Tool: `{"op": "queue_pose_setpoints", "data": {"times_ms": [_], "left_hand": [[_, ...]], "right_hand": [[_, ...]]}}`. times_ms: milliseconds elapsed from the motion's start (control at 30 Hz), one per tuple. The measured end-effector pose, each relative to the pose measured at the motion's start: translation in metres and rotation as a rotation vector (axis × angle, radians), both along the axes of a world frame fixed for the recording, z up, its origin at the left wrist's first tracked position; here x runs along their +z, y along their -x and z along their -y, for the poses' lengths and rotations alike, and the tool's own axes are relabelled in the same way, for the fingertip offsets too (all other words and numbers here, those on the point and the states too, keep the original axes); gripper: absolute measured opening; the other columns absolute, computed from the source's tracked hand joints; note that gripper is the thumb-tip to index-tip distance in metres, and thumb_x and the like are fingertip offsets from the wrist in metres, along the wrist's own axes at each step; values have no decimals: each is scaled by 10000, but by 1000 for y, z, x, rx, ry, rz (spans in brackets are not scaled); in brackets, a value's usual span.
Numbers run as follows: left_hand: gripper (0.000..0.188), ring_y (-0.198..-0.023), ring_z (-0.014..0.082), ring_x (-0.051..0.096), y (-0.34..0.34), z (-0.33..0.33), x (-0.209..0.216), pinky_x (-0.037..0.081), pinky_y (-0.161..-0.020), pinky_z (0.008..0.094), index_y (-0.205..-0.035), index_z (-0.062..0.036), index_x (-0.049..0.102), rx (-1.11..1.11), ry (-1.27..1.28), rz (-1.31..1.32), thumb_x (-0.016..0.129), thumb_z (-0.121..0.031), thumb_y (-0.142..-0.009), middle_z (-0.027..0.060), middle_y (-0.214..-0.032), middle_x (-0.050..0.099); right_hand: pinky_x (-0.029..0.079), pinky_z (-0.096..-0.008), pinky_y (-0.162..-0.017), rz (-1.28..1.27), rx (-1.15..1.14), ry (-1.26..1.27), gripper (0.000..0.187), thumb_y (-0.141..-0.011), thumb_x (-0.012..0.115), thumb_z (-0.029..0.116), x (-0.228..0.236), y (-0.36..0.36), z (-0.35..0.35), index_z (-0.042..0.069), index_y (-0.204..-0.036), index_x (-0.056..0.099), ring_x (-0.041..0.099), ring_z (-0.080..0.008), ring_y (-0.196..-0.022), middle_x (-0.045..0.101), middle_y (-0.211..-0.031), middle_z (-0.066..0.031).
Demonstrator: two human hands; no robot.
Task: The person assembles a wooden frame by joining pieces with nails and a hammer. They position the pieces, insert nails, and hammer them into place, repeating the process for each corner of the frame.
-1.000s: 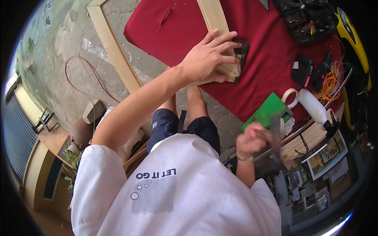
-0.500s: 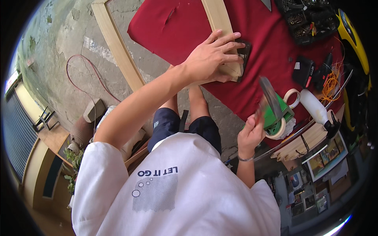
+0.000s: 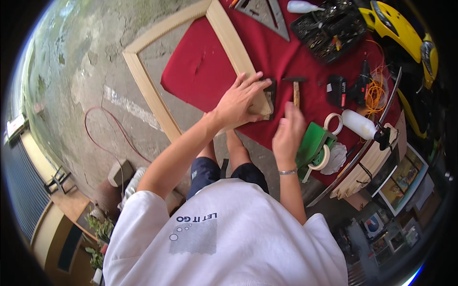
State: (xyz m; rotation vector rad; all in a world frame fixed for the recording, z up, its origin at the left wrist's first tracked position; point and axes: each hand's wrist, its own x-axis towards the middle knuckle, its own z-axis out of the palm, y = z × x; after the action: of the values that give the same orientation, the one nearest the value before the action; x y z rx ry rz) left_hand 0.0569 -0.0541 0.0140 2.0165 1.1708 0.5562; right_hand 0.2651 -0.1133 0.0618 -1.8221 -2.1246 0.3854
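My left hand point(image 3: 241, 97) lies flat on the corner of a light wooden frame point(image 3: 148, 93), pressing it onto a red cloth point(image 3: 200, 71). A dark corner piece point(image 3: 271, 94) sits against that corner, right beside my fingers. My right hand point(image 3: 288, 132) hovers just below a hammer point(image 3: 296, 88) that lies on the cloth; its fingers are stretched toward the handle and nothing shows in them. The hand is blurred.
Right of my right hand stand a green tape dispenser point(image 3: 312, 143), a roll of masking tape point(image 3: 334, 121) and a white bottle point(image 3: 360, 125). Farther back lie a black drill point(image 3: 338, 90), orange cord point(image 3: 377, 88), a tray of screws point(image 3: 329, 26) and a metal square point(image 3: 267, 12). A red cable point(image 3: 109, 128) crosses the concrete.
My right hand, which held a long grey thing near the green dispenser half a second ago, has moved up toward the hammer and looks free. My left hand stays on the frame corner.
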Motion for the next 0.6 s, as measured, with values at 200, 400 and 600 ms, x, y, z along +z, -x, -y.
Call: {"op": "queue_pose_setpoints", "data": {"times_ms": [200, 400, 600], "left_hand": [[1168, -1608, 292, 233, 11, -9, 13, 176, -1309, 560, -1597, -91, 390, -135, 73, -100, 952, -367, -612, 77, -1655, 411], [755, -1391, 440, 472, 84, 53, 41, 352, -1187, 520, -1467, -20, 502, 1149, -311, -171, 855, -228, -832, 258, -1489, 493], [606, -1238, 294, 588, 212, 143, -13, 462, -1072, 438, -1401, -89, 560, 1253, 979, 996, 646, -541, -1006, 122, -1340, 589]], "right_hand": [[411, -476, -1137, 67, 193, 80, 470, -936, 555, 90, -40, 33, 2, 17, -1398, 604, 552, -336, -1325, 583, -1429, -161], [385, -466, -1180, 163, 175, 60, 539, -958, 503, 96, -33, 29, 3, -13, -1486, 511, 514, -307, -1384, 560, -1484, -155], [347, -477, -1218, 106, 107, 120, 602, -968, 601, 256, -29, 45, 3, -43, -1482, 502, 468, -340, -1433, 496, -1537, -214]]}}
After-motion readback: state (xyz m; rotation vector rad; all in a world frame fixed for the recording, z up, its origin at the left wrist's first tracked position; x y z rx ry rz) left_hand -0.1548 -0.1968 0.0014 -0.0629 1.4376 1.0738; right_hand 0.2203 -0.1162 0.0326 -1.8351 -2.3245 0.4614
